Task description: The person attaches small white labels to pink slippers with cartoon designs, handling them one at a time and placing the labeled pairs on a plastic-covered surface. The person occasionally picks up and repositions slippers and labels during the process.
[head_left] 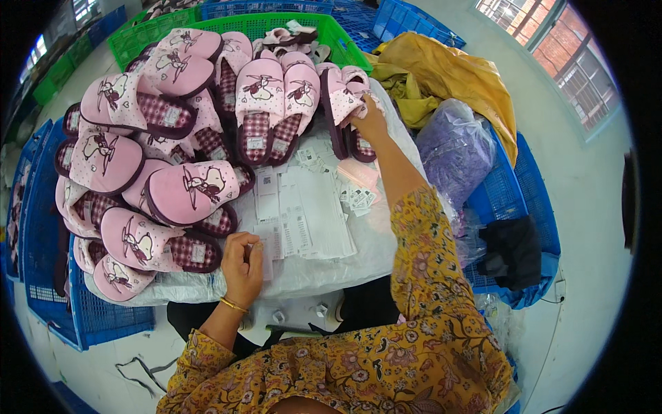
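Right hand (pixel 369 123) is clamped on a pink slipper pair (pixel 338 105) at the far side of the plastic-covered table (pixel 300 277), its fingers against the right slipper. Left hand (pixel 243 269) is curled at the near side, just left of the paper sheets (pixel 318 217); whether it pinches anything I cannot tell. More slippers (pixel 189 195) lie heaped to the left, with a green crate (pixel 347 48) beyond.

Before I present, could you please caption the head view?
Right hand touching pink plaid-lined slippers; left hand beside printed papers.
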